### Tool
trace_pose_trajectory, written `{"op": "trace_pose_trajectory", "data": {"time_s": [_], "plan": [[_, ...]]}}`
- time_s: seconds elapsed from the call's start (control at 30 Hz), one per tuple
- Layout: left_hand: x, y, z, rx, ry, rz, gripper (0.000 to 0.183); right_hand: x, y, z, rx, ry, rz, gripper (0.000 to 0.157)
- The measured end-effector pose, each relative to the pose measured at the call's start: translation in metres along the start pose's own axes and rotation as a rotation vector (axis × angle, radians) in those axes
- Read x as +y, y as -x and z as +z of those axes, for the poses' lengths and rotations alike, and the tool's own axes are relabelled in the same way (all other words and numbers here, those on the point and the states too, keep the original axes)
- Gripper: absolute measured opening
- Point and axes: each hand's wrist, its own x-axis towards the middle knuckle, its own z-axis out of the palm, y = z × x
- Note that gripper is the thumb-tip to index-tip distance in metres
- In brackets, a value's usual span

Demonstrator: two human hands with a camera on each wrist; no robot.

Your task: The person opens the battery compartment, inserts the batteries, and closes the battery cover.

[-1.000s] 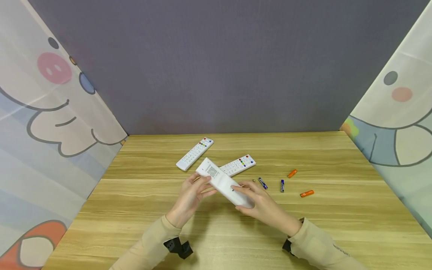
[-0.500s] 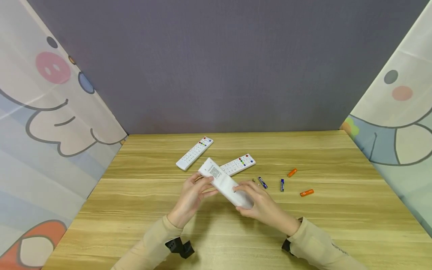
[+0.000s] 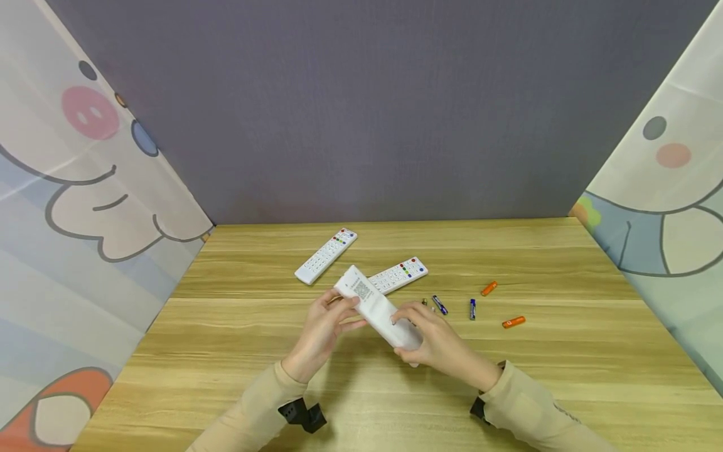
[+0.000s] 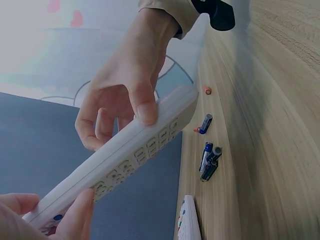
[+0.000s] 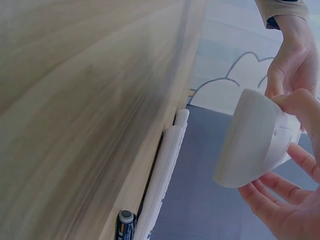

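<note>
Between both hands, above the wooden table, a white remote control (image 3: pixel 377 309) is held slanted, back side up with a printed code showing. My left hand (image 3: pixel 319 333) pinches its far left end, thumb on the back. At the near right end, my right hand (image 3: pixel 437 342) grips the sides, with a finger on the back near a small dark mark. In the left wrist view the buttons of this remote control (image 4: pixel 120 150) face downward. The right wrist view shows its rounded end and a seam on its back. Whether the battery cover is fastened, I cannot tell.
Two white remote controls, one at the left (image 3: pixel 326 256) and one behind the held one (image 3: pixel 400 275), lie buttons up. Right of the hands are blue batteries (image 3: pixel 472 309) and orange batteries (image 3: pixel 513 322). Several dark batteries (image 4: pixel 210 162) lie close together. A grey partition (image 3: pixel 384 113) stands behind.
The held remote control has shifted slightly to the right and turned a little steeper. Its near end now shows below the right hand. Both hands keep their hold.
</note>
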Motion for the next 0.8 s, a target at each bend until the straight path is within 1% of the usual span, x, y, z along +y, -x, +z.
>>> {"op": "trace_pose_trajectory", "data": {"time_s": [0.17, 0.27, 0.43, 0.53, 0.67, 0.73, 0.8], "plan": [[-0.0002, 0.0010, 0.0002, -0.019, -0.034, 0.014, 0.040, 0.0001, -0.0004, 0.0012, -0.026, -0.018, -0.001, 0.049], [-0.0005, 0.0015, -0.0004, -0.027, -0.045, 0.020, 0.040, 0.0001, 0.0003, 0.0021, -0.038, -0.007, 0.003, 0.049], [-0.0003, 0.0004, -0.0023, -0.015, -0.023, 0.010, 0.040, -0.0003, 0.0028, 0.0021, -0.017, -0.004, 0.012, 0.051], [0.0007, 0.0002, -0.0035, -0.004, 0.010, -0.005, 0.038, -0.0011, 0.0042, 0.0016, 0.043, -0.026, -0.004, 0.052], [0.0016, 0.0002, -0.0053, 0.007, 0.046, -0.015, 0.036, -0.0027, 0.0050, 0.0007, 0.162, -0.080, -0.038, 0.049], [0.0020, 0.0000, -0.0058, 0.011, 0.056, -0.016, 0.037, -0.0037, 0.0051, 0.0004, 0.220, -0.127, -0.033, 0.047], [0.0022, -0.0005, -0.0062, 0.018, 0.062, -0.023, 0.038, -0.0047, 0.0055, 0.0005, 0.259, -0.176, -0.008, 0.045]]}}
